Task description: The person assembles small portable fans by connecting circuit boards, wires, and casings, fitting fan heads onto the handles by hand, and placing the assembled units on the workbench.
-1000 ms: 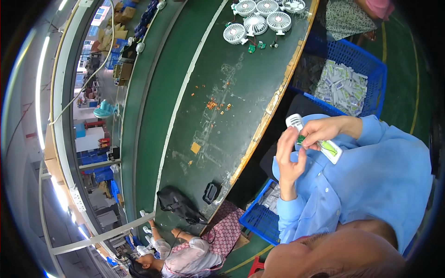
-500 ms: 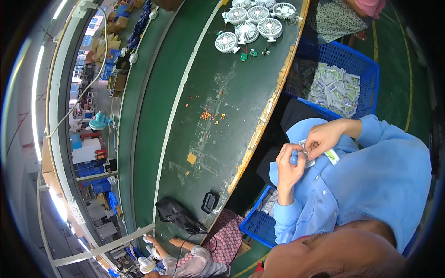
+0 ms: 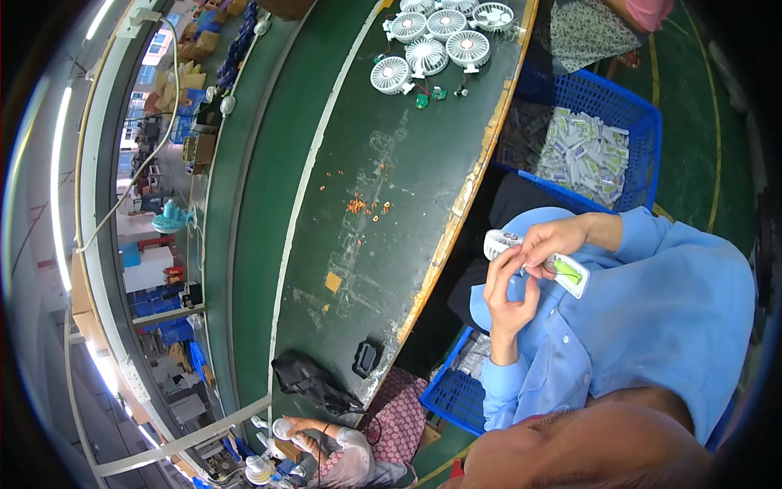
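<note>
My left hand (image 3: 509, 293) and my right hand (image 3: 558, 240) meet in front of my chest, just off the edge of the green workbench (image 3: 358, 269). Together they hold a small white plastic fan body (image 3: 570, 273) with a green part showing inside it. Its white ribbed end (image 3: 498, 243) sticks out to the left, above my left thumb. My right fingers pinch the piece at its middle, and my left fingers curl up against it from below. Both sleeves are light blue.
White round fan heads (image 3: 432, 49) and small green parts lie at the bench's far end, and orange bits (image 3: 362, 205) are scattered mid-bench. A blue crate of white parts (image 3: 586, 155) stands beyond my hands, with another blue crate (image 3: 456, 383) below. A black device (image 3: 366, 359), a black bag (image 3: 309, 379) and a co-worker's hand (image 3: 314, 436) are nearby.
My hands have closed in on the white fan body, the left fingers now curled under it. The view has shifted slightly over the bench.
</note>
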Demonstrator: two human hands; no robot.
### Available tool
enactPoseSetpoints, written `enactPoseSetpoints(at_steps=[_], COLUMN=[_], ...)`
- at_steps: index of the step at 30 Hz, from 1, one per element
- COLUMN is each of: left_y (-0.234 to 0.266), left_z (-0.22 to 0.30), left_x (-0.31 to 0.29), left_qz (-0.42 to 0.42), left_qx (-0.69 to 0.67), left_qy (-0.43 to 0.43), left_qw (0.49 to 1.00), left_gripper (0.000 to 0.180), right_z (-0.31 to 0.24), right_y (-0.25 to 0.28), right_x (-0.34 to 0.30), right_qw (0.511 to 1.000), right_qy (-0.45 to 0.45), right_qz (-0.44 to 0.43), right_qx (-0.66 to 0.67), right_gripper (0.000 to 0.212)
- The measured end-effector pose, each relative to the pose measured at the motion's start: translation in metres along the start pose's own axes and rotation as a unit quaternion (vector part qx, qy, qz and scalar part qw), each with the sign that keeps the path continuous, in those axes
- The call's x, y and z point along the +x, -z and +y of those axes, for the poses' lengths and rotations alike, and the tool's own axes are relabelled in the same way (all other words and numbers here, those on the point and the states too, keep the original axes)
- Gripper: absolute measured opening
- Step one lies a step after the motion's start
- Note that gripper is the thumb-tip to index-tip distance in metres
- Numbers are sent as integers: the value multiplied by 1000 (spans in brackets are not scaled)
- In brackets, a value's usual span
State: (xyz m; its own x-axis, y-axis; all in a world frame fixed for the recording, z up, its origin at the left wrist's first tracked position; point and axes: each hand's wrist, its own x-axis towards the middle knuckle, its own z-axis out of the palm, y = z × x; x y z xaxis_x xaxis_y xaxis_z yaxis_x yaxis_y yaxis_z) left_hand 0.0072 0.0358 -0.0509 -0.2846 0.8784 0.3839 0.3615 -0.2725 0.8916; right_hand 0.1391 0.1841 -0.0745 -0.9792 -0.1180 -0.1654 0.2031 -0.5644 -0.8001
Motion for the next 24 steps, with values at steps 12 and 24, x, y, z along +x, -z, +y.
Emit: enactPoseSetpoints(at_steps=[12,24], left_y=[-7,25], left_z=[2,-12], left_x=[10,-15], left_qz=[71,260], left_qx=[204,-49], left_qy=[-106,35], left_qw=[971,964], left_gripper=[18,18], right_z=[-10,11], right_y=[-4,122], right_x=[-4,-89], right_qw=[992,921], right_qy=[-32,-104], right_qz=[69,314], right_qx=[-105,-205], right_gripper=[31,29])
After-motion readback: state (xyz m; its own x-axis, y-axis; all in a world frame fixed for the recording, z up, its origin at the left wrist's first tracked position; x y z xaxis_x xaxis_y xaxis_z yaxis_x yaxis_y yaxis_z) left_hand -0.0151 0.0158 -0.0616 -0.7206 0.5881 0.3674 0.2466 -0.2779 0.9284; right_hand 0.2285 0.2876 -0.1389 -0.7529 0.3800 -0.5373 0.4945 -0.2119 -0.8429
